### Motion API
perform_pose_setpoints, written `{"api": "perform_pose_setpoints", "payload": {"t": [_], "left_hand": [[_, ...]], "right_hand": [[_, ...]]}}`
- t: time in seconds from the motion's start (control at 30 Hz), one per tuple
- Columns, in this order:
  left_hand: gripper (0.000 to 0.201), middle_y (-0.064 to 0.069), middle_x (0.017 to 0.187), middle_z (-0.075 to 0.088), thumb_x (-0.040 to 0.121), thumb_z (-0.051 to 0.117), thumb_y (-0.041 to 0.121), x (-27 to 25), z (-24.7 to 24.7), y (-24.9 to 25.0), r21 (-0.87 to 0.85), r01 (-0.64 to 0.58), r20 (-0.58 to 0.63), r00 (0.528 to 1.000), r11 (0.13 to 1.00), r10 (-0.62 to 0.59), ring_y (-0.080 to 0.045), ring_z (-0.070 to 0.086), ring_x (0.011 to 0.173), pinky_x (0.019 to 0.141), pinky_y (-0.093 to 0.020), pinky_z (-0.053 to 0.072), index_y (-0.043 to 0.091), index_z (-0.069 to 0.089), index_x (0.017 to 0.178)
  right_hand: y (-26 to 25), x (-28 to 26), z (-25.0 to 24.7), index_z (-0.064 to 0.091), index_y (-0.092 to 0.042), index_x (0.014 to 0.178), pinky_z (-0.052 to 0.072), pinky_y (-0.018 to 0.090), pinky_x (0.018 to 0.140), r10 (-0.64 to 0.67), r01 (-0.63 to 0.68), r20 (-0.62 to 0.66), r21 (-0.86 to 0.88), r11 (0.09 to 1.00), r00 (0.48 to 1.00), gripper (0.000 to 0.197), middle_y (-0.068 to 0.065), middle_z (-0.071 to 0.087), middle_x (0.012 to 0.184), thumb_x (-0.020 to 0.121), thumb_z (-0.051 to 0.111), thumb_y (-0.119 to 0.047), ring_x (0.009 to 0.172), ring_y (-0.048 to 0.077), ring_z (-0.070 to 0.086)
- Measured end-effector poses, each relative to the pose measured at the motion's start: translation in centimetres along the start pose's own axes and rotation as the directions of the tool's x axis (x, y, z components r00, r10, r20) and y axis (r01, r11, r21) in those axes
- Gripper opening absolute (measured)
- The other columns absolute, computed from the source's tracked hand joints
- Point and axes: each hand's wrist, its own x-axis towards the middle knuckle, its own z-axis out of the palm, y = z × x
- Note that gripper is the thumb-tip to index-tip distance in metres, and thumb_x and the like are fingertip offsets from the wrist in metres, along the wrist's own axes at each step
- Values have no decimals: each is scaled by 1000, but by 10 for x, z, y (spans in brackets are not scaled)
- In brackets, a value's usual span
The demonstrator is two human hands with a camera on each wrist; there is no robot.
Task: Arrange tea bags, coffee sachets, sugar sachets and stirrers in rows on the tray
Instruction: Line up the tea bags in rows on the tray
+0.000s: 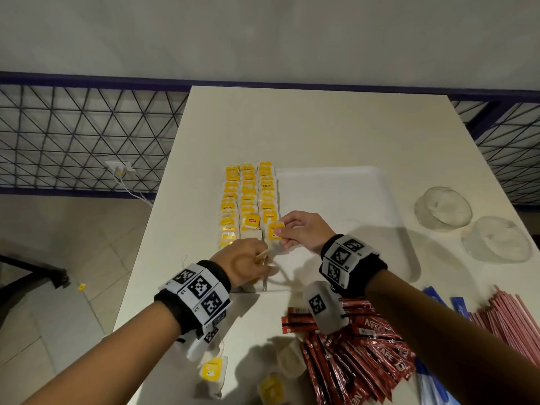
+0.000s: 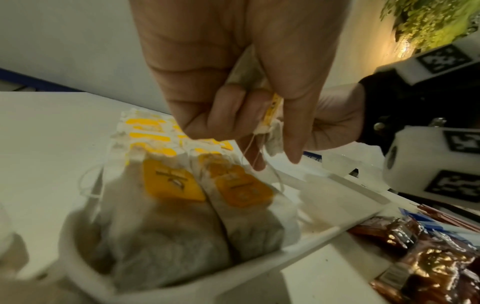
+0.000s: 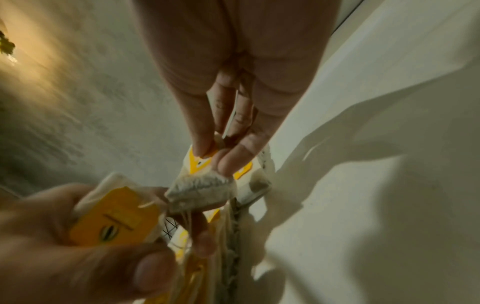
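Head view first: the white rectangular plastic tray [image 1: 380,200] is sitting on the pale bench [image 1: 321,127], and three rows of yellow-tagged paper tea bags [image 1: 248,197] are filling up its left side. The right hand [image 1: 304,232] is pinching one yellow-tagged tea bag [image 1: 274,230] by its tag, hovering right at the near end of the third row. The left hand [image 1: 248,264] is curled round a small spare bunch just beside it, near the tray's front edge. The red foil coffee sachets [image 1: 365,352], blue sugar sachets [image 1: 438,296] and pink stirrers [image 1: 508,320] are waiting on the bench in front, off the tray, with a few loose tea bags [image 1: 213,372] too.

Left wrist view: the left hand [image 2: 233,82] is gripping a tea bag with its yellow tag and strings dangling, over the bags lying at the tray's [image 2: 182,283] near rim.

Right wrist view: the right hand's fingertips [image 3: 228,162] are nipping the bag's top edge, and strings are running across toward the left hand's bunch [image 3: 114,218], so they look a bit tangled, though it's blurry.

My take: free the string before lowering, then lay the bag flat, tag up, overlapping the last one in that row like the others. Rushing it could drag the neighbours crooked.
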Motion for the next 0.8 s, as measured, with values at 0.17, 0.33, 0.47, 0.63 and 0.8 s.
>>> {"api": "perform_pose_setpoints", "payload": {"t": [0.17,0.33,0.47,0.63,0.8], "left_hand": [[32,0,84,48,87,59,36,1,-7,4,146,21,-14,1000,989,-19,-14,45,80,77,-27,39,5,63,82],[33,2,85,54,82,62,48,5,-18,4,184,96,-57,995,978,-87,-16,48,84,80,-32,44,15,61,80],[24,4,91,48,84,60,48,11,-21,8,190,164,-106,984,968,-146,-15,44,86,75,-28,39,26,51,78],[30,2,106,50,89,52,49,23,-16,13,284,188,-116,980,940,-161,-20,52,103,79,-30,40,21,57,97],[33,-1,121,48,93,48,42,36,-13,18,431,195,-163,977,881,-136,-24,54,108,84,-32,43,23,56,118]], "right_hand": [[4,19,3,59,-16,83,54,39,83,50,-49,-1,-129,990,999,11,4,62,63,82,68,-10,61,18,60],[7,31,7,58,-20,76,53,33,81,68,-72,-25,-180,981,997,13,-5,62,54,82,69,-15,56,13,60],[7,34,7,56,-22,73,51,24,73,40,-51,-55,-222,974,998,17,-5,62,56,81,69,-16,48,4,58],[6,36,7,55,-17,73,55,33,78,52,-64,-62,-207,976,997,18,0,61,59,81,67,-7,58,16,61],[3,39,5,54,-13,73,53,27,64,44,-56,-52,-262,963,998,19,4,56,58,81,60,2,52,16,55]]}}
